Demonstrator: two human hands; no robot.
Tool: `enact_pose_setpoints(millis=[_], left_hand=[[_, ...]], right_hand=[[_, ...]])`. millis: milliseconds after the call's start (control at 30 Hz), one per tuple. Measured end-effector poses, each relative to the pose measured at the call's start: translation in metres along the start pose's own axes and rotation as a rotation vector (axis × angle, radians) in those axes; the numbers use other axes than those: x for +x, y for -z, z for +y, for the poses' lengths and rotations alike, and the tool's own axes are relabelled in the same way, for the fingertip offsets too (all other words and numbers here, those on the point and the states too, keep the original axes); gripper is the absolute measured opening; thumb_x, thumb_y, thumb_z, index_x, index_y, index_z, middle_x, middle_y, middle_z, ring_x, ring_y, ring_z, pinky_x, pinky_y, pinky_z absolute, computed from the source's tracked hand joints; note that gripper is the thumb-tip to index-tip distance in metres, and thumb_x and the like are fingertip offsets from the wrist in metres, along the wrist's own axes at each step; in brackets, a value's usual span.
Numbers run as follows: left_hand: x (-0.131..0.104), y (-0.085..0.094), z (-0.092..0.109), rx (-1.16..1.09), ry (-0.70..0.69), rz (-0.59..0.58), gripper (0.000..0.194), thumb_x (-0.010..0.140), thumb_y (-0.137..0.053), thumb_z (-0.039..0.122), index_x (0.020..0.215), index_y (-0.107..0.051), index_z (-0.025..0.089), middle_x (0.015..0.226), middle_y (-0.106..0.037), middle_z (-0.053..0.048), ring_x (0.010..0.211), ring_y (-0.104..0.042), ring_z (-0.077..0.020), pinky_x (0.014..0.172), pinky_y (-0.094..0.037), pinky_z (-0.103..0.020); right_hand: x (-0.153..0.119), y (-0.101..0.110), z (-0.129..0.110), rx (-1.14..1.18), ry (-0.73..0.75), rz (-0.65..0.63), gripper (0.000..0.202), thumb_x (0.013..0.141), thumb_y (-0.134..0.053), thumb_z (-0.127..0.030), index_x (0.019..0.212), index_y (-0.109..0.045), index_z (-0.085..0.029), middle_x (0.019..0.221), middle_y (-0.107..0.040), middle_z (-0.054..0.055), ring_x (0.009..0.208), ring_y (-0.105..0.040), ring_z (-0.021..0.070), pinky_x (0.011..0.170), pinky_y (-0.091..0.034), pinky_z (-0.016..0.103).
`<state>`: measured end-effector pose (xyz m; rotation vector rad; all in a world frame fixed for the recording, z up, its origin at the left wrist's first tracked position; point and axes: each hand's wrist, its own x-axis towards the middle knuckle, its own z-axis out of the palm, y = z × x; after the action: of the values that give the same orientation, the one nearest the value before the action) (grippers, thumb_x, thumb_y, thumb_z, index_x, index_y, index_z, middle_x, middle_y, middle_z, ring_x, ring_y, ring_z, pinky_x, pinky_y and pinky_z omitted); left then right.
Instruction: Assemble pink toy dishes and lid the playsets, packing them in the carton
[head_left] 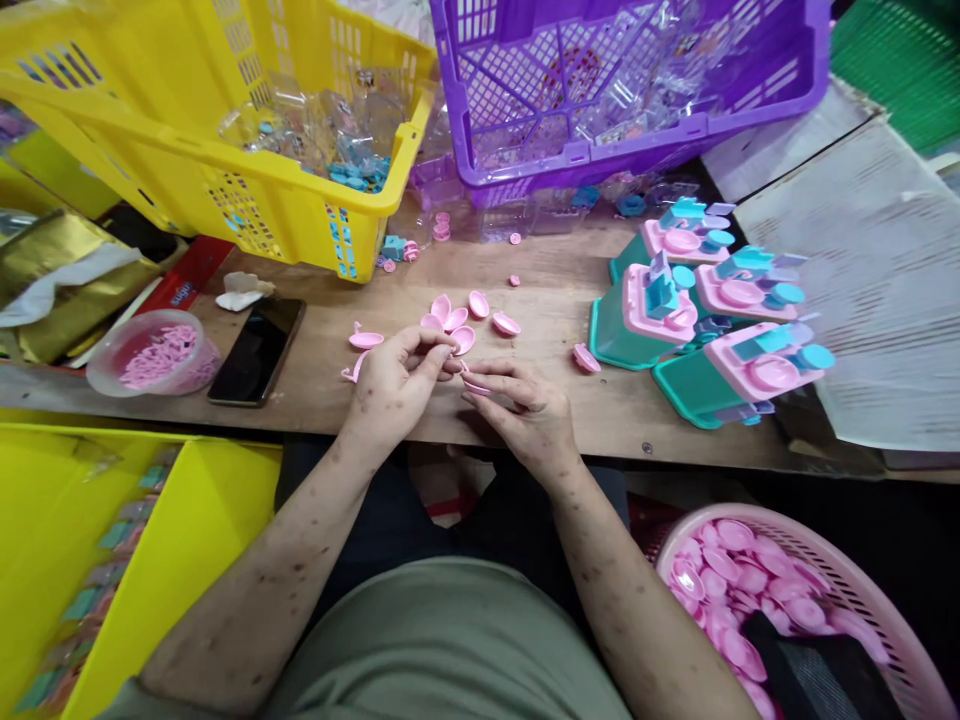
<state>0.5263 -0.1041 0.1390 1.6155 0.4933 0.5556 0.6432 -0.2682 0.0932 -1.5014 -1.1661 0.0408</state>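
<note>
To the right of the phone, the right hand is grasping a pink oval piece between thumb and fingers, while the left hand, which is closer to the phone, has thumb and forefinger pinched together; what they grip I cannot tell. Farther right of the phone stand four teal-and-pink boxes, and just left is a tub.

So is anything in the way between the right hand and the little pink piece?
Nothing that I can see: the right hand is holding the pink piece. The left hand is close beside it, and the loose pink dishes lie beyond, not in between.
</note>
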Motion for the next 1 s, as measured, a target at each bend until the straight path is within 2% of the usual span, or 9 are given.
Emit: enact_pose_setpoints(millis=[167, 267, 333, 433, 600, 733, 867, 1000], left_hand=[[-0.002, 0.004, 0.002, -0.036, -0.059, 0.039, 0.024, 0.094, -0.082, 0.03, 0.115, -0.083, 0.019, 0.099, -0.084, -0.005, 0.086, -0.082, -0.017, 0.083, -0.071, -0.028], [-0.002, 0.008, 0.002, -0.002, -0.054, -0.002, 0.017, 0.094, -0.081, 0.029, 0.106, -0.087, 0.019, 0.095, -0.084, -0.006, 0.086, -0.082, -0.0178, 0.087, -0.071, -0.03], [-0.002, 0.012, 0.001, 0.019, -0.07, -0.02, 0.015, 0.093, -0.082, 0.029, 0.102, -0.088, 0.019, 0.098, -0.085, -0.006, 0.091, -0.082, -0.0192, 0.089, -0.07, -0.03], [-0.004, 0.017, 0.003, 0.009, -0.058, -0.068, 0.02, 0.09, -0.086, 0.029, 0.107, -0.089, 0.02, 0.101, -0.086, -0.007, 0.098, -0.083, -0.0216, 0.091, -0.069, -0.03], [-0.01, 0.027, 0.012, -0.002, 0.039, -0.192, 0.028, 0.085, -0.096, 0.04, 0.102, -0.09, 0.018, 0.099, -0.088, -0.009, 0.092, -0.083, -0.0236, 0.085, -0.07, -0.032], [-0.012, 0.032, 0.012, -0.025, 0.074, -0.203, 0.033, 0.083, -0.099, 0.048, 0.098, -0.091, 0.02, 0.098, -0.088, -0.009, 0.088, -0.083, -0.0239, 0.083, -0.072, -0.034], [-0.011, 0.034, 0.007, 0.017, 0.032, -0.215, 0.03, 0.085, -0.097, 0.048, 0.097, -0.092, 0.021, 0.102, -0.089, -0.009, 0.092, -0.084, -0.0249, 0.087, -0.072, -0.035], [-0.011, 0.037, 0.008, 0.099, -0.02, -0.262, 0.019, 0.088, -0.093, 0.04, 0.092, -0.092, 0.022, 0.096, -0.089, -0.008, 0.091, -0.083, -0.024, 0.09, -0.07, -0.034]], right_hand=[[0.0, -0.004, 0.008, -0.062, -0.014, 0.026, 0.021, 0.104, -0.081, -0.016, 0.117, -0.089, -0.031, 0.125, -0.084, 0.007, 0.11, -0.084, 0.0218, 0.096, -0.073, 0.038], [0.001, -0.004, 0.011, -0.081, -0.02, -0.014, 0.018, 0.105, -0.08, -0.019, 0.116, -0.089, -0.03, 0.127, -0.077, 0.008, 0.111, -0.082, 0.0215, 0.09, -0.074, 0.037], [0.0, -0.001, 0.009, -0.082, 0.008, -0.075, 0.02, 0.106, -0.079, -0.02, 0.119, -0.088, -0.032, 0.12, -0.077, 0.006, 0.106, -0.081, 0.0204, 0.092, -0.073, 0.037], [0.0, 0.003, 0.002, -0.046, 0.085, -0.146, 0.019, 0.106, -0.078, -0.019, 0.118, -0.087, -0.032, 0.111, -0.082, 0.004, 0.102, -0.082, 0.0201, 0.096, -0.071, 0.037], [0.003, 0.004, -0.005, 0.025, 0.157, -0.181, 0.013, 0.108, -0.077, -0.019, 0.112, -0.083, -0.03, 0.111, -0.085, 0.003, 0.1, -0.084, 0.0194, 0.094, -0.07, 0.033], [0.005, 0.005, -0.007, 0.044, 0.148, -0.192, 0.016, 0.107, -0.077, -0.016, 0.113, -0.082, -0.03, 0.111, -0.085, 0.003, 0.103, -0.083, 0.0193, 0.095, -0.068, 0.033], [0.004, 0.005, -0.007, 0.038, 0.135, -0.219, 0.014, 0.108, -0.076, -0.02, 0.112, -0.083, -0.031, 0.111, -0.086, 0.003, 0.102, -0.083, 0.02, 0.094, -0.069, 0.035], [0.002, 0.006, -0.007, 0.012, 0.123, -0.222, 0.01, 0.109, -0.075, -0.025, 0.11, -0.084, -0.031, 0.107, -0.086, 0.003, 0.1, -0.084, 0.0218, 0.093, -0.07, 0.037]])
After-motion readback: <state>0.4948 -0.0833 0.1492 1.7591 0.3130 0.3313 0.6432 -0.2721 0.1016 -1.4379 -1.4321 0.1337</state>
